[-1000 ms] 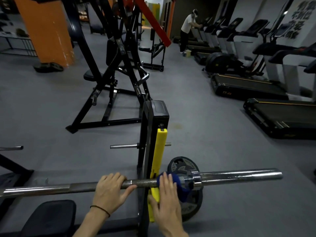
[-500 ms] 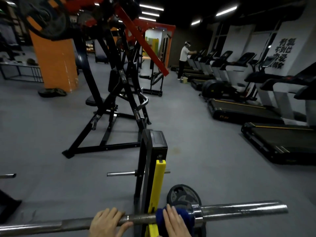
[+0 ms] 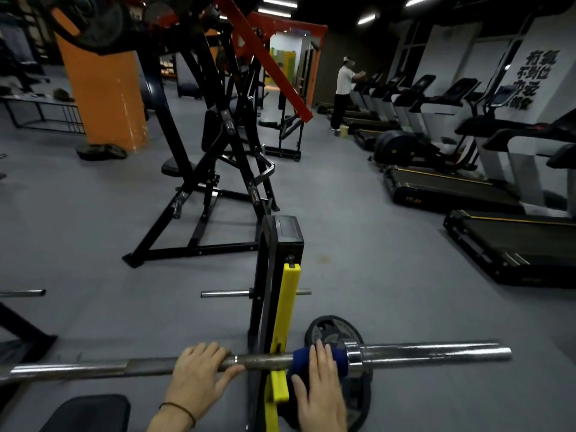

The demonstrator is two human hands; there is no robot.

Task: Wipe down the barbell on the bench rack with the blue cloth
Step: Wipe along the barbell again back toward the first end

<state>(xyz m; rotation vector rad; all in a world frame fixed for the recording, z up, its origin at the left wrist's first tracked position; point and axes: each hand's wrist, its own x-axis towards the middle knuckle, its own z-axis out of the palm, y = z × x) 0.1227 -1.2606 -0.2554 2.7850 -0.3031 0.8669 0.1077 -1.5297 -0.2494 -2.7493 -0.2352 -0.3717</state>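
Spanning the lower part of the view, a long steel barbell (image 3: pixel 430 354) lies horizontal across the black bench-rack upright w/ yellow plastic guard (image 3: pixel 288 307), the landmark here. Left of the upright, the bar's dull grey shaft runs off toward the frame edge; right of it, the chrome sleeve ends free. A black iron weight plate (image 3: pixel 330 330) sits low just right of the upright, behind and below the bar. A black padded bench seat (image 3: pixel 90 411) shows at the bottom, left of the upright. The person's left hand (image 3: pixel 199 374), thin dark band at the wrist, grips the shaft just left of the upright, fingers curled over the top, thumb stretched toward the upright. The right hand (image 3: pixel 321 391) clasps a dark blue cloth (image 3: pixel 338 358) wrapped round the bar just right of the upright, touching the chrome collar; fingers over the top, thumb on the near side.
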